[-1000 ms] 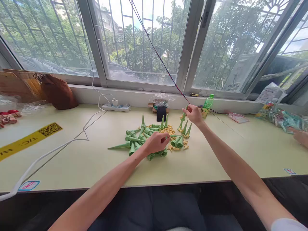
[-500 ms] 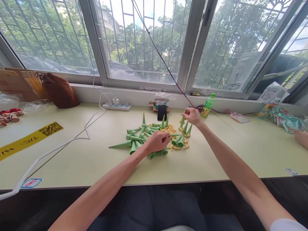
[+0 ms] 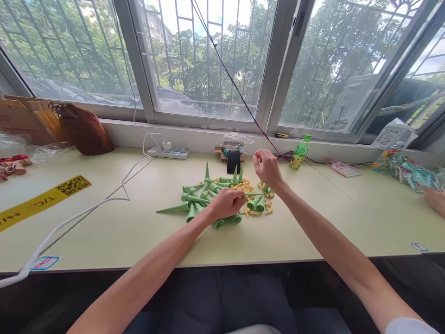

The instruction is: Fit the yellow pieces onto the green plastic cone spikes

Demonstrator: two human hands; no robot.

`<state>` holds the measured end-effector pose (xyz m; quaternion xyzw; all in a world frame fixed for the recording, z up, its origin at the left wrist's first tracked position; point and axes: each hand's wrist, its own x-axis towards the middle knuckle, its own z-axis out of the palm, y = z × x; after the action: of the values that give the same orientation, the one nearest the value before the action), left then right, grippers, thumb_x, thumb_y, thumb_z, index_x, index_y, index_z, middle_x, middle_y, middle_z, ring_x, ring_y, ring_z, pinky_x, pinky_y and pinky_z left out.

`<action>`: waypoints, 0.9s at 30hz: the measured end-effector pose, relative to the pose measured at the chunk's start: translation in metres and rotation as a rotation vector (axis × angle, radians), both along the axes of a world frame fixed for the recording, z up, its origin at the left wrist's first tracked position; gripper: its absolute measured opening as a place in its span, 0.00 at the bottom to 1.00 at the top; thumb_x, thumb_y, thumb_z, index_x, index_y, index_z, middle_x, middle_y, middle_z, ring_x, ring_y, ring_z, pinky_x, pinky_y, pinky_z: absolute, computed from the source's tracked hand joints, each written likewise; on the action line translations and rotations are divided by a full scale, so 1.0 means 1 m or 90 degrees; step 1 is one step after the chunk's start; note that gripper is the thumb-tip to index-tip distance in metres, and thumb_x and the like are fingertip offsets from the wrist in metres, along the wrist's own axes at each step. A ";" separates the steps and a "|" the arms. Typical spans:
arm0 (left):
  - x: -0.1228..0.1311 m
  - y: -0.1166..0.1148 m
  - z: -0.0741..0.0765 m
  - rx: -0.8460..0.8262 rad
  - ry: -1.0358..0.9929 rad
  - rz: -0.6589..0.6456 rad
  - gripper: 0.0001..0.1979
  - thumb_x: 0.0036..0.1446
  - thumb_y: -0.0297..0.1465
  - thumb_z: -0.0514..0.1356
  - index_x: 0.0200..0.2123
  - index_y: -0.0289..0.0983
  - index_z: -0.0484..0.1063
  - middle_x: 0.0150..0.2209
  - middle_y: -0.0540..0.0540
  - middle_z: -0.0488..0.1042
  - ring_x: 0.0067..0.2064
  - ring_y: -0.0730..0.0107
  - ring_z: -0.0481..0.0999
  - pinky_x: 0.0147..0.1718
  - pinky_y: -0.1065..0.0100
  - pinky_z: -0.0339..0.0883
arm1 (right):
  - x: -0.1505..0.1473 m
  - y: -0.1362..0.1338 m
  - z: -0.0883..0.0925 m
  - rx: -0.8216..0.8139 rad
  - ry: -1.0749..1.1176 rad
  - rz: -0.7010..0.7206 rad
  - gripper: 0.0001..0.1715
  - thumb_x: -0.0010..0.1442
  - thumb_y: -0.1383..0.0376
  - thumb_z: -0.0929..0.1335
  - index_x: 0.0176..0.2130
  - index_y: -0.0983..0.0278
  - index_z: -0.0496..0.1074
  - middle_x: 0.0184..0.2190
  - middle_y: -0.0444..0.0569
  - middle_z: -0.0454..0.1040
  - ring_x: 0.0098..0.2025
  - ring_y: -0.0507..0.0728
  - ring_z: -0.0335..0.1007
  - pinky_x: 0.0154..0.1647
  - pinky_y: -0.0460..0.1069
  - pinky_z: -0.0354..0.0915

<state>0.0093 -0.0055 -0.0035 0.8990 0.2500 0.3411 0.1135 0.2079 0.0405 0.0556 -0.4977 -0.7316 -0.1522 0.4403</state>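
Note:
My left hand [image 3: 227,202] rests over a heap of green plastic cone-shaped spikes [image 3: 195,199], fingers curled closed. A slim green spike [image 3: 254,195] juts rightward from its fingertips and appears to be held there. Raised above the table on the right, my right hand [image 3: 268,170] has thumb and fingers pinched together; something small and pale shows at the tips, too small to name. Below it are small yellow pieces [image 3: 269,204] and green spikes partly covered by the hand. More yellow pieces [image 3: 245,185] lie heaped between the hands, beside several upright spikes [image 3: 235,174].
Behind the heap lies a black phone [image 3: 233,162]. A green bottle [image 3: 300,152] stands near the windowsill. On the left are a power strip [image 3: 170,153], its white cable [image 3: 114,200] and a brown bag [image 3: 85,130]. Another person's hand [image 3: 434,199] is at the far right, near plastic packets [image 3: 410,171].
My right hand has moved up and left, away from the upright green spikes at the right. My left hand stays in place over the heap.

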 end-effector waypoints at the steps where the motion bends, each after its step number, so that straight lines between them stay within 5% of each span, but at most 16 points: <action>1: 0.000 0.000 0.000 0.001 0.001 0.003 0.17 0.61 0.32 0.52 0.20 0.36 0.62 0.15 0.54 0.61 0.19 0.78 0.56 0.23 0.73 0.52 | -0.006 0.003 0.000 -0.037 -0.015 0.012 0.07 0.63 0.67 0.62 0.40 0.66 0.68 0.35 0.53 0.71 0.35 0.56 0.67 0.41 0.51 0.62; 8: 0.000 -0.001 0.002 0.014 0.007 0.018 0.17 0.61 0.32 0.52 0.19 0.36 0.59 0.15 0.55 0.57 0.19 0.78 0.54 0.22 0.73 0.51 | -0.024 0.041 -0.002 -0.364 -0.030 0.016 0.11 0.60 0.66 0.68 0.44 0.67 0.71 0.39 0.56 0.76 0.44 0.59 0.71 0.45 0.50 0.64; 12: 0.001 -0.003 0.003 0.023 0.009 0.022 0.18 0.60 0.31 0.52 0.18 0.37 0.57 0.15 0.55 0.54 0.18 0.78 0.51 0.22 0.73 0.50 | -0.029 0.047 -0.007 -0.472 0.034 0.050 0.05 0.61 0.69 0.66 0.39 0.66 0.72 0.31 0.52 0.78 0.31 0.55 0.75 0.34 0.47 0.67; 20: 0.001 -0.002 0.002 0.031 0.005 0.022 0.18 0.61 0.32 0.52 0.18 0.37 0.58 0.15 0.55 0.54 0.18 0.77 0.52 0.22 0.72 0.50 | -0.033 0.037 -0.013 -0.463 0.097 0.092 0.08 0.60 0.73 0.65 0.29 0.66 0.69 0.24 0.50 0.75 0.24 0.54 0.75 0.25 0.45 0.67; 27: 0.001 0.004 -0.002 0.057 -0.053 0.066 0.16 0.61 0.31 0.52 0.20 0.36 0.62 0.19 0.52 0.61 0.21 0.76 0.58 0.24 0.72 0.54 | -0.029 0.021 -0.003 -0.357 0.089 0.115 0.10 0.61 0.71 0.60 0.33 0.66 0.70 0.20 0.47 0.71 0.20 0.54 0.70 0.23 0.46 0.64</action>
<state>0.0106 -0.0019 -0.0052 0.8740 0.2759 0.3945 0.0655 0.1789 0.0611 0.0528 -0.5418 -0.7544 0.1302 0.3468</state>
